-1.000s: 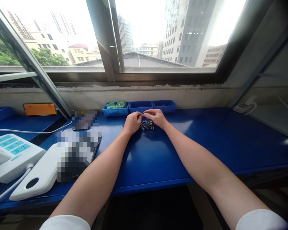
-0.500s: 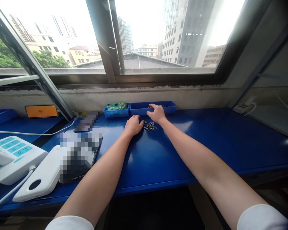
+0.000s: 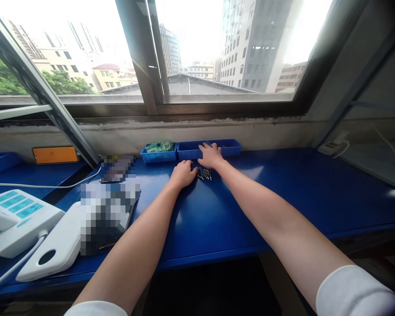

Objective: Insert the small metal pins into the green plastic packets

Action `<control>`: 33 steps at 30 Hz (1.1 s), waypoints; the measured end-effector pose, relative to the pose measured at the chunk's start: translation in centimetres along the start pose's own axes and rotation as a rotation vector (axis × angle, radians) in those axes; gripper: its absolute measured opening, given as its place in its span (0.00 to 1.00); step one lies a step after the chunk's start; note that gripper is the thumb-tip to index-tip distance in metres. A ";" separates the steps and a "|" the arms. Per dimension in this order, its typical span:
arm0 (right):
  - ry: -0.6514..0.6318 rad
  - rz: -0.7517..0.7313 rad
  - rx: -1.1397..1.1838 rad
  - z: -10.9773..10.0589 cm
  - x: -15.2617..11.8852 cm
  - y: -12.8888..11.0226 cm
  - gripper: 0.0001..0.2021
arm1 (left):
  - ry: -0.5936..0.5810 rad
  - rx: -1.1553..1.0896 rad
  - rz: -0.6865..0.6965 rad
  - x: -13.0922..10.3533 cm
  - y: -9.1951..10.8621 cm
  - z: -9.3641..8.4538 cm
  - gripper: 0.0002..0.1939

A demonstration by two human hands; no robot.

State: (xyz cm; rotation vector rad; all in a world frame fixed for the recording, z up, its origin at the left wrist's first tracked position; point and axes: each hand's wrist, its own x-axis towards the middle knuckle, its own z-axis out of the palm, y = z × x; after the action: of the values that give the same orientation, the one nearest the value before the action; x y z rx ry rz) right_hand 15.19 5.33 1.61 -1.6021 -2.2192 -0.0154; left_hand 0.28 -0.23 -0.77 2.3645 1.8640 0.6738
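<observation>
A small heap of slim silvery metal pieces, like screws or rivets (image 3: 205, 174), lies on the blue tabletop (image 3: 213, 215). Against its left side rests my left hand (image 3: 183, 174), fingers loosely bent, with a gap between thumb and forefinger. My right hand (image 3: 211, 156) is above the far side of the heap, fingers spread towards the long blue bin (image 3: 189, 150) and overlapping its front wall in view. Nothing shows in its fingers. Some small metal bits (image 3: 226, 146) lie in the right part of that bin.
A smaller blue bin (image 3: 158, 156) with crumpled green plastic (image 3: 161, 146) adjoins on the left. Further left are a white power strip (image 3: 24, 219), a white oblong device (image 3: 52, 252), a cable (image 3: 46, 186) and a phone with an orange screen (image 3: 55, 155). Window and wall stand behind.
My right hand has moved slightly left and nearer, from over the bin towards the heap, and its fingers have spread. The left hand stays beside the heap.
</observation>
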 end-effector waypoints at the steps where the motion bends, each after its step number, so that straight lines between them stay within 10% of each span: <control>1: 0.032 -0.003 0.017 -0.1 -0.2 0.0 0.29 | 0.000 0.000 0.002 0.0 0.0 0.0 0.20; 10: 0.200 -0.105 0.192 -0.3 -3.4 -0.5 0.07 | -0.049 -0.063 0.108 0.2 -0.4 0.5 0.20; 20: -0.013 -0.167 0.283 0.9 -4.2 0.9 0.12 | -0.132 0.003 0.174 0.1 -0.5 0.5 0.20; 33: 0.035 -0.157 0.235 1.1 -4.6 0.7 0.17 | -0.104 0.014 0.204 0.2 -0.7 0.7 0.20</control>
State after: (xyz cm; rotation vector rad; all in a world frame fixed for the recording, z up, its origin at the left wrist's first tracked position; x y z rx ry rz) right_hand 16.63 1.69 -1.07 -1.2924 -2.2210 0.1656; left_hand -0.03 0.28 -1.51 2.5689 1.6078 0.5407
